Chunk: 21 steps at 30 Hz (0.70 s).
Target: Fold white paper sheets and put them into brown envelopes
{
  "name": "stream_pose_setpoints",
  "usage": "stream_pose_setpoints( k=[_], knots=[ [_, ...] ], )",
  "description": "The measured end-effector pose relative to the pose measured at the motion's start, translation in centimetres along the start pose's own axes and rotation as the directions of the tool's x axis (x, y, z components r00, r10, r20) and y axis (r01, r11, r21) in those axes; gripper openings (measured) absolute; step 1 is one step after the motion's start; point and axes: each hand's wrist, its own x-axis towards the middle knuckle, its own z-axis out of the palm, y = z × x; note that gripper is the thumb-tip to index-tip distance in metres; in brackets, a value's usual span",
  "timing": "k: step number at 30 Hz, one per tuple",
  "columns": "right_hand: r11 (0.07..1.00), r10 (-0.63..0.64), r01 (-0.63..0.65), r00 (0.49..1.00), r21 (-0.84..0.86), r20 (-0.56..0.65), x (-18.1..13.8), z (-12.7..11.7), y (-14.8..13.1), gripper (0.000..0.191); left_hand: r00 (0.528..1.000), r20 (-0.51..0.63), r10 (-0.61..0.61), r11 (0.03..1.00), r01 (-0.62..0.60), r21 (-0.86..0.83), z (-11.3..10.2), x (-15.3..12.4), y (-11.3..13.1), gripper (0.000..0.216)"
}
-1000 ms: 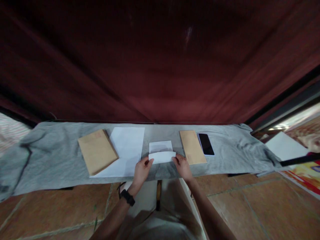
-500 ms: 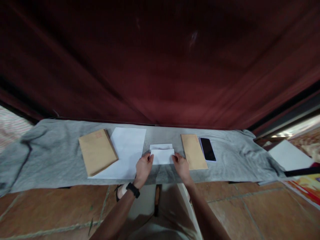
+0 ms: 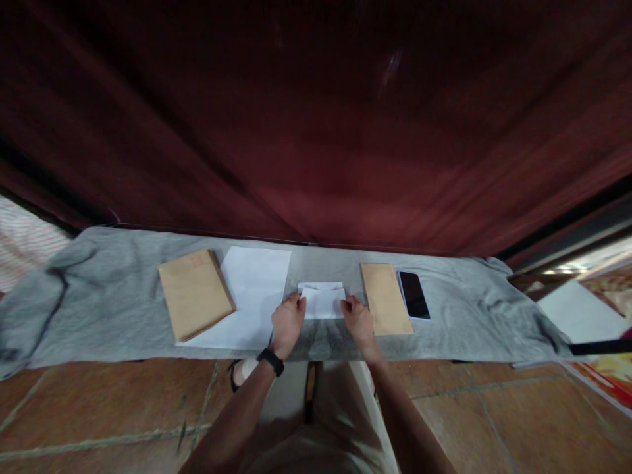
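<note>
A white sheet of paper (image 3: 323, 305), partly folded over, lies in front of me with its far edge showing behind the raised flap. My left hand (image 3: 288, 322) pinches its left edge between thumb and fingers. At the opposite edge, my right hand (image 3: 358, 320) grips the same paper, fingers curled. Just right of that hand rests a flat brown envelope (image 3: 386, 299). Left of my left hand are flat white sheets (image 3: 257, 289), partly covered by a stack of brown envelopes (image 3: 195, 294).
A phone (image 3: 415, 295) with a dark screen lies right of the single envelope. Grey cloth (image 3: 464, 306) covers the narrow bench, and a dark red surface (image 3: 316, 164) rises along its far edge. A white flat item (image 3: 582, 313) is at far right, above the tiled floor (image 3: 494, 401).
The near flap of the paper has tipped and its lower edge sits slightly farther from me. Both hands keep hold of the sides. The whole view has shifted a little.
</note>
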Motion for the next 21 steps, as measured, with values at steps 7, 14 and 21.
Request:
stream_pose_setpoints(
  k=[7,14,21],
  knots=[
    [0.998,0.050,-0.048,0.998,-0.039,0.035,0.6,-0.5,-0.6,0.030,0.999,0.021,-0.038,0.999,0.037,0.016,-0.2,0.6,0.5,0.035],
    [0.990,0.031,-0.035,0.999,-0.133,-0.037,0.9,0.2,-0.9,0.029,0.999,-0.009,-0.037,0.999,0.037,0.025,0.2,1.1,0.5,0.038],
    [0.985,-0.037,0.019,0.994,-0.171,-0.103,1.1,0.7,-0.8,0.027,0.999,-0.021,-0.028,0.998,0.029,0.048,0.2,1.4,0.7,0.040]
  ],
)
